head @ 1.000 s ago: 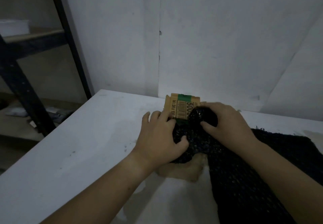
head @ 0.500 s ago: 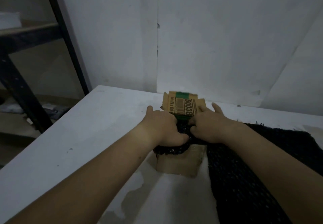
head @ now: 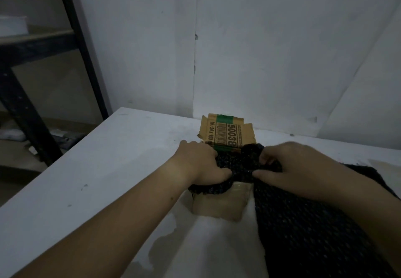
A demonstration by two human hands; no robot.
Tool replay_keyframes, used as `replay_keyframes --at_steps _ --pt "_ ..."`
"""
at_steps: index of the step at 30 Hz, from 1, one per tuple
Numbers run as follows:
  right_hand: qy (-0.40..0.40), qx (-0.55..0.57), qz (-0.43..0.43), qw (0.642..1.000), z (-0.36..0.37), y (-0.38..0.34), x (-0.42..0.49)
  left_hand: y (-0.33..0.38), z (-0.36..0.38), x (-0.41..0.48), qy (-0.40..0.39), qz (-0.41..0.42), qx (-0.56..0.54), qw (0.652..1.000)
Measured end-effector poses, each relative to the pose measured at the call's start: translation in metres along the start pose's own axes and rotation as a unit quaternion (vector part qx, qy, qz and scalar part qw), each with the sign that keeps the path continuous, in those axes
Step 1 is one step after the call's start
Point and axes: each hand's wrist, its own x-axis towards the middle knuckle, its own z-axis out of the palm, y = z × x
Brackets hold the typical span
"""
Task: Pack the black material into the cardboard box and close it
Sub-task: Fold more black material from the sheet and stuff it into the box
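Observation:
A small open cardboard box (head: pixel 219 208) stands on the white table (head: pixel 104 169), its printed back flap (head: pixel 227 133) upright with a green stripe and barcode. Black mesh material (head: pixel 303 223) bulges out of the box top and trails off to the right across the table. My left hand (head: pixel 199 165) presses on the material at the box's left side, fingers curled into it. My right hand (head: pixel 290 165) grips a bunched fold of the material at the box's right side. The box's inside is hidden by hands and material.
White wall panels (head: pixel 260 49) rise close behind the table. A dark metal shelf rack (head: pixel 32 60) stands at the left beyond the table's edge, with clutter on the floor below. A pale patch marks the tabletop in front of the box.
Both hands dropped onto the box top and pushed the black material down, then my right hand drew back to the right with a fold. More of the back flap shows.

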Motion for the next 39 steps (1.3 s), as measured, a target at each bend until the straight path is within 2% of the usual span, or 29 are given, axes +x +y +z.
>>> replay_keyframes --at_steps 2,6,7,10,13,17,19,20,22,24,27,33,36,39 --pt "-0.029 0.072 0.000 0.997 0.005 -0.005 -0.005 0.000 0.001 -0.001 0.008 -0.001 -0.001 1.000" --pt "0.074 0.039 -0.046 0.995 0.009 -0.012 -0.001 -0.001 0.002 -0.001 0.015 0.002 -0.005 1.000" --pt "0.077 0.034 -0.062 0.994 0.008 -0.013 0.001 -0.001 0.003 0.000 0.017 0.003 -0.008 1.000" --pt "-0.034 -0.012 -0.081 0.996 0.013 -0.022 0.004 -0.001 0.004 0.000 0.020 0.006 -0.016 1.000" --pt "-0.169 -0.047 -0.042 0.984 0.022 -0.033 0.008 0.000 0.002 0.000 0.016 0.009 -0.019 1.000" --pt "-0.217 -0.079 -0.043 0.972 0.023 -0.045 0.014 -0.001 0.001 0.000 0.016 0.011 -0.027 0.999" --pt "-0.205 -0.085 -0.053 0.974 0.020 -0.043 0.011 -0.002 0.003 0.000 0.019 0.011 -0.025 0.999" --pt "-0.170 -0.073 -0.070 0.980 0.017 -0.041 0.009 -0.002 0.004 0.000 0.020 0.010 -0.025 0.999" --pt "-0.047 -0.044 -0.099 0.993 0.009 -0.029 0.003 -0.002 0.004 0.000 0.024 0.008 -0.024 0.999" --pt "0.019 -0.077 -0.093 0.992 0.000 -0.020 0.001 -0.002 0.004 0.000 0.024 0.009 -0.023 0.999" --pt "-0.038 -0.141 -0.083 0.986 0.003 -0.021 0.005 -0.001 0.003 0.000 0.017 0.006 -0.021 1.000" --pt "-0.147 -0.175 -0.061 0.972 0.021 -0.034 0.030 -0.001 0.004 0.002 0.016 0.005 -0.013 1.000" --pt "-0.142 -0.157 -0.060 0.976 0.014 -0.030 0.033 -0.001 0.004 0.000 0.017 0.003 -0.009 1.000" --pt "-0.074 -0.116 -0.068 0.988 0.007 -0.022 0.036 -0.001 0.004 -0.001 0.023 0.004 -0.013 1.000"
